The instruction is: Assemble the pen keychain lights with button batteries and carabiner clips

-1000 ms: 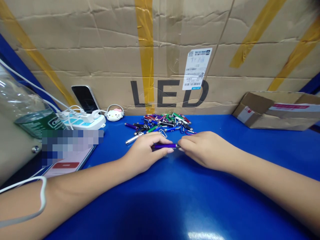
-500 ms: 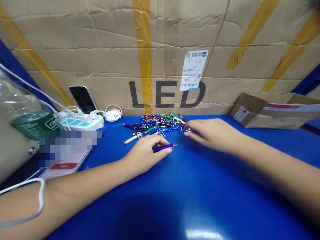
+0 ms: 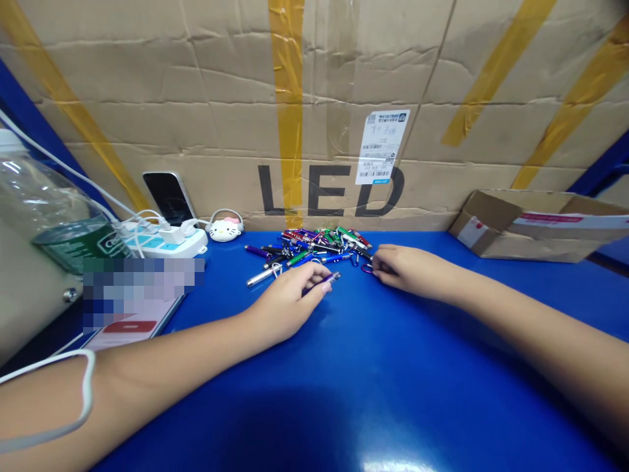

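Note:
My left hand [image 3: 293, 296] is closed around a slim purple keychain penlight [image 3: 333, 278], its silver tip sticking out past the thumb. The rest of the penlight is hidden in the fingers. At the right edge of a pile of colourful keychain penlights [image 3: 314, 246], my right hand [image 3: 407, 267] has its fingers curled together. A small reddish-purple carabiner clip [image 3: 366, 268] pokes out at those fingertips; whatever it hangs from is hidden. One silver penlight [image 3: 260, 276] with a clip lies at the pile's front left. All of this is on a blue tabletop [image 3: 373, 380].
Behind the pile stands a large cardboard box [image 3: 226, 118] marked LED. An open small carton [image 3: 545, 229] sits at right. On the left are a power strip [image 3: 179, 246], a propped phone [image 3: 170, 198], a white cat-face gadget [image 3: 225, 229], a plastic bottle [image 3: 69, 242] and a screen device [image 3: 132, 328].
My right hand has curled its fingers at the pile's edge, and a reddish-purple clip now shows there. The purple penlight in my left hand has tilted, its tip pointing more upward. The view shifted slightly.

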Action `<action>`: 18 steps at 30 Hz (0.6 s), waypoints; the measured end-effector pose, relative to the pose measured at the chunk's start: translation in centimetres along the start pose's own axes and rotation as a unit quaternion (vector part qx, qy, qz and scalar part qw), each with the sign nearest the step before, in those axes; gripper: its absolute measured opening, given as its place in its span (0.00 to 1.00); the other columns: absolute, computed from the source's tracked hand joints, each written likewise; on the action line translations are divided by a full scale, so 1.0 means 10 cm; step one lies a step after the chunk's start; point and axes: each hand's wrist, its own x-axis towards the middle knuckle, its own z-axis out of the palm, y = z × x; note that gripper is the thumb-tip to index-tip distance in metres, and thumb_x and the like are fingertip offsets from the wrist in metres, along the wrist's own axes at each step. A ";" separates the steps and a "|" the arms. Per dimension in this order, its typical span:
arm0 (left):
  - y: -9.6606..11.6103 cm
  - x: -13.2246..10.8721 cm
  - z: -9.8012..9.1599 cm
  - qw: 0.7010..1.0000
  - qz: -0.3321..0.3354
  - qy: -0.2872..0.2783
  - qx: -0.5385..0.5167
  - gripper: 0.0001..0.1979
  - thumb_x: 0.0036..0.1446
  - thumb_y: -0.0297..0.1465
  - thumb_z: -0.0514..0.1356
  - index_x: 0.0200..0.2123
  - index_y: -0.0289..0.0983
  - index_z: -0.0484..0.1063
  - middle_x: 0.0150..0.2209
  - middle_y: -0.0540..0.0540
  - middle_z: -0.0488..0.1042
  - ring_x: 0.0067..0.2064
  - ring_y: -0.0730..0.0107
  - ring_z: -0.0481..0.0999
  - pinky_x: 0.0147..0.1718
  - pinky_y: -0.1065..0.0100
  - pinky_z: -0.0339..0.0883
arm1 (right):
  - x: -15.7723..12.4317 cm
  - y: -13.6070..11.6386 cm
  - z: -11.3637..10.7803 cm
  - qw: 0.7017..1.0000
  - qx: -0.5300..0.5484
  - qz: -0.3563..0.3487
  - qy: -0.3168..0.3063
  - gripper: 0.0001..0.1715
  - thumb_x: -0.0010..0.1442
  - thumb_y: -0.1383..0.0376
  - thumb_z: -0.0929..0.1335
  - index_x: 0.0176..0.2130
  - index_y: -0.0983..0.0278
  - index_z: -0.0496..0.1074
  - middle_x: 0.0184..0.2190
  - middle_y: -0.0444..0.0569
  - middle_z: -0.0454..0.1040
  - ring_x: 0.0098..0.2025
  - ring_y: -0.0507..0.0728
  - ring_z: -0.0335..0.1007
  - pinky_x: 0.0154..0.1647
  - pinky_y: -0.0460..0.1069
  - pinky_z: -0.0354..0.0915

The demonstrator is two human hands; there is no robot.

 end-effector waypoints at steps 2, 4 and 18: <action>0.00 0.00 0.00 1.000 -0.005 0.013 0.000 0.12 0.62 0.33 0.50 0.47 0.36 0.67 0.41 0.44 0.74 0.42 0.66 0.73 0.42 0.63 0.68 | -0.01 -0.05 -0.02 1.000 0.017 -0.016 0.011 0.10 0.61 0.65 0.60 0.33 0.65 0.68 0.33 0.52 0.71 0.32 0.54 0.67 0.34 0.48 0.63; 0.01 0.00 -0.01 1.000 -0.008 0.020 0.012 0.13 0.63 0.32 0.48 0.47 0.37 0.66 0.43 0.43 0.73 0.44 0.65 0.72 0.44 0.61 0.67 | -0.02 -0.08 -0.03 0.999 0.032 -0.028 0.024 0.10 0.61 0.64 0.61 0.34 0.65 0.68 0.34 0.51 0.71 0.33 0.55 0.67 0.34 0.48 0.63; 0.07 0.00 -0.05 0.998 -0.007 -0.035 0.059 0.11 0.60 0.36 0.53 0.42 0.38 0.69 0.36 0.49 0.73 0.38 0.66 0.71 0.36 0.67 0.64 | -0.03 -0.30 0.01 0.997 -0.008 -0.057 0.046 0.14 0.65 0.64 0.59 0.34 0.66 0.70 0.35 0.53 0.73 0.36 0.56 0.69 0.37 0.49 0.61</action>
